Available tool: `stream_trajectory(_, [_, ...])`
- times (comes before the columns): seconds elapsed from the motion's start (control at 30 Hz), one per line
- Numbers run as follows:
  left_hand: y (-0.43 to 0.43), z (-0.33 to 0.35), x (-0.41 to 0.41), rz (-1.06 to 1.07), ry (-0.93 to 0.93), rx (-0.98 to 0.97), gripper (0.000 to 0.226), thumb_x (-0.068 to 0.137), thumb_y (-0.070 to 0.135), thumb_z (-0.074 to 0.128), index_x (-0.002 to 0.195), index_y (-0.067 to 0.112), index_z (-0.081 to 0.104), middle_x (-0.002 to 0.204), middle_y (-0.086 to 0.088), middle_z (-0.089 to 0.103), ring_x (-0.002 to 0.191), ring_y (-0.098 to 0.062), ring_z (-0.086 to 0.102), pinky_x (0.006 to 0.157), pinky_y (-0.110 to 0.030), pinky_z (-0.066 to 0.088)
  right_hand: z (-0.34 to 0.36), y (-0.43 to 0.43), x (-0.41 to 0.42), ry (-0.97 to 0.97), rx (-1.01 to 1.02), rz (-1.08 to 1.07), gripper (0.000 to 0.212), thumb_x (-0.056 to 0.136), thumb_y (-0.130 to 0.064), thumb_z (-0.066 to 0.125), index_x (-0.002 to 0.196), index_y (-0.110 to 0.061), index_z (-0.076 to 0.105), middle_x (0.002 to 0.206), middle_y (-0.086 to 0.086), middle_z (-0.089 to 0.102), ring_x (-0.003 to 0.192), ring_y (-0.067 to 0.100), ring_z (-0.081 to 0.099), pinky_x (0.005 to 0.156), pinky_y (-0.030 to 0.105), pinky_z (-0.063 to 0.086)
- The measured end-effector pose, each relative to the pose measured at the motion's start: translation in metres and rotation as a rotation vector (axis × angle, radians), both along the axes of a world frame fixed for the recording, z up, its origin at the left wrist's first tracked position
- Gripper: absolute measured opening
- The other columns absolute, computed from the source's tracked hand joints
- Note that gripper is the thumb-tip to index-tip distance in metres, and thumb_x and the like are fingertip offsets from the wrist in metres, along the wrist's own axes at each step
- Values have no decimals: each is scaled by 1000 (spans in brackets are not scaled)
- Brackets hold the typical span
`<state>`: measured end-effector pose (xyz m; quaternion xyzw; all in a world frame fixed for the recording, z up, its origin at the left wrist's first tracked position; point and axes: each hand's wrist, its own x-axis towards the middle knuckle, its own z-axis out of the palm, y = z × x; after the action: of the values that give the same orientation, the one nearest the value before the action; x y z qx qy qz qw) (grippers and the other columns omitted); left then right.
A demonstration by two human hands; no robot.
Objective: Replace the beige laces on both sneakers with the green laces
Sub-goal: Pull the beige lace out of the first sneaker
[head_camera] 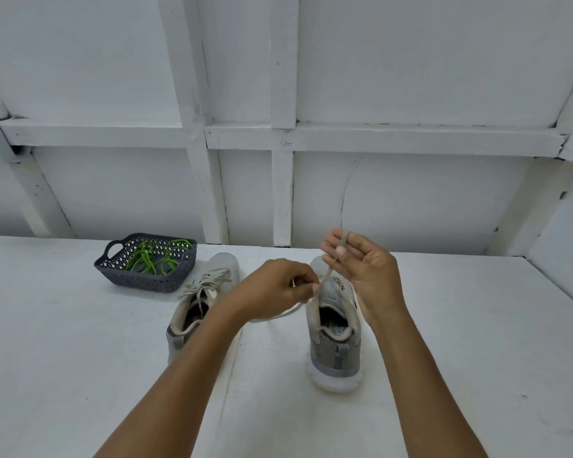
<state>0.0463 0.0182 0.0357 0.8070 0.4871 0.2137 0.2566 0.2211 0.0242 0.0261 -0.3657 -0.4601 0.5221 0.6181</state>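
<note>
Beige lace coming out of the right sneaker, both hands on it.

The beige lace [326, 276] looks light, limp and flat, so it should pull best close to an eyelet. The left hand [275, 289] has a closed grip pinching it above the right sneaker [334, 352]. The right hand [361, 269] grips a loop of it over its fingers. The left sneaker [192, 312] is laced beige, and the green laces [146, 262] lie in a basket [139, 279] on the desk [80, 358]. The insole print is too blurred to read.
</note>
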Motion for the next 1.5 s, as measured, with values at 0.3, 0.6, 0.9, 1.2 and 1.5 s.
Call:
stream_trajectory(0.3, [-21, 55, -43, -44, -127, 35, 5, 89, 23, 72, 89, 19, 75, 76, -1, 72, 75, -21, 67, 70, -34, 53, -1, -55, -18, -533, -55, 307, 27, 95, 9, 47, 104, -2, 71, 88, 6, 75, 84, 17, 72, 77, 22, 56])
stream_trajectory(0.6, [-35, -17, -32, 40, -248, 94, 17, 92, 26, 68, 80, 38, 70, 69, 11, 68, 61, -6, 58, 62, -28, 48, 1, -84, -22, 232, -133, 285, 34, 93, 15, 36, 108, 3, 64, 98, 16, 74, 91, 26, 73, 77, 29, 59])
stream_trajectory(0.9, [-61, 9, -34, -165, 86, -34, 19, 96, 30, 63, 106, 20, 76, 79, 11, 71, 64, 8, 58, 56, -7, 39, -13, -86, -31, -40, -113, -45, 33, 95, 8, 44, 106, -9, 71, 107, 9, 75, 104, 24, 71, 96, 37, 53])
stream_trajectory(1.2, [-54, 49, -56, -52, -79, 75, 9, 88, 21, 73, 95, 22, 78, 84, 6, 76, 81, -7, 69, 80, -26, 54, -14, -104, -37, -383, -81, 224, 43, 86, 19, 35, 100, 1, 71, 90, 13, 76, 86, 23, 72, 80, 27, 58])
stream_trajectory(1.5, [-51, -41, -28, 60, -180, 44, 12, 94, 16, 66, 91, 21, 76, 74, 15, 68, 62, 4, 58, 63, -18, 45, -16, -95, -29, 485, -175, 316, 42, 76, -2, 42, 103, 7, 73, 114, 27, 68, 104, 34, 69, 90, 39, 57])
